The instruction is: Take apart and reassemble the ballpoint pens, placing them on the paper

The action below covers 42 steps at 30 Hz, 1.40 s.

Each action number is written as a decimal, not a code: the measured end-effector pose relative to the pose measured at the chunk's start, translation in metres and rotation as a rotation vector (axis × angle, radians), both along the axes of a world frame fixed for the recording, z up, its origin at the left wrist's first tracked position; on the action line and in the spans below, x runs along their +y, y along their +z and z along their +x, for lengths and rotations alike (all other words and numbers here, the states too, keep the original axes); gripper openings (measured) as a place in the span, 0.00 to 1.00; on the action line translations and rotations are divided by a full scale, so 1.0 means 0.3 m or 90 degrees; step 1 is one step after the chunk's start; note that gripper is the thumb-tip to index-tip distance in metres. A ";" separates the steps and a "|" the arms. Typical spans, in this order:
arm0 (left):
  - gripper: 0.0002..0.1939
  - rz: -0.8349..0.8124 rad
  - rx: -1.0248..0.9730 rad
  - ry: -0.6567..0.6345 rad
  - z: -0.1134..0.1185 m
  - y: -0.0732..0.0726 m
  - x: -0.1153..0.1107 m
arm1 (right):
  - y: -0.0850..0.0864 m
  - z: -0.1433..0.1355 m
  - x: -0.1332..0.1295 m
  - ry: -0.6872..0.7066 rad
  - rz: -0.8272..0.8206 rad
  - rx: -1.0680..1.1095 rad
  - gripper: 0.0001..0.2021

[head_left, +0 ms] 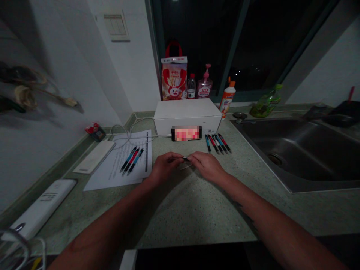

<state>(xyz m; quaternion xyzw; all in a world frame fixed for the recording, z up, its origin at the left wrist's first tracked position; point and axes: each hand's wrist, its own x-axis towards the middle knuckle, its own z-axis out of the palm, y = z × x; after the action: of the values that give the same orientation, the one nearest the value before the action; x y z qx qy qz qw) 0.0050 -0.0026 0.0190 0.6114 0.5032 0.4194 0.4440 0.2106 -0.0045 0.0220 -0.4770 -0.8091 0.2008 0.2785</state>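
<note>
A speckled green counter [197, 221] runs beneath a dark window [213, 37], a metal sink [312, 146] sunk at its right. Before the phone [186, 134] leaning on a white box [187, 109], the left hand [164, 167] and right hand [210, 165] meet, fingertips of both pinching a small dark-and-pale piece [185, 159] between them; three pens [131, 161] lie on paper [115, 165] leftward

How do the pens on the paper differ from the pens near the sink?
The left pens number three; the right pens number five. The left pens lie on printed paper, the right pens on the countertop. In the picture, the left pens slant up to the right, the right pens up to the left. Both groups include blue and red pens.
</note>
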 end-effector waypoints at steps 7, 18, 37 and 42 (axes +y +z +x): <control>0.08 -0.001 0.010 -0.006 0.001 0.002 0.001 | -0.005 0.000 0.000 0.008 0.017 -0.011 0.10; 0.10 0.007 0.064 -0.005 0.003 0.016 -0.004 | 0.003 -0.003 -0.006 0.014 0.010 0.002 0.07; 0.05 0.190 0.416 -0.226 0.007 -0.037 -0.024 | -0.015 0.020 0.014 0.002 -0.004 -0.207 0.04; 0.05 0.192 0.460 -0.042 -0.013 -0.039 0.009 | -0.016 0.025 0.021 -0.001 0.025 -0.296 0.06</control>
<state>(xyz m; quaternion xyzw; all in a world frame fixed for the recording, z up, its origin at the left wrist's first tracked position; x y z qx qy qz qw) 0.0011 0.0002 0.0075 0.7940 0.5397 0.2319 0.1567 0.2182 0.0019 0.0172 -0.5052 -0.8551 0.0693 0.0938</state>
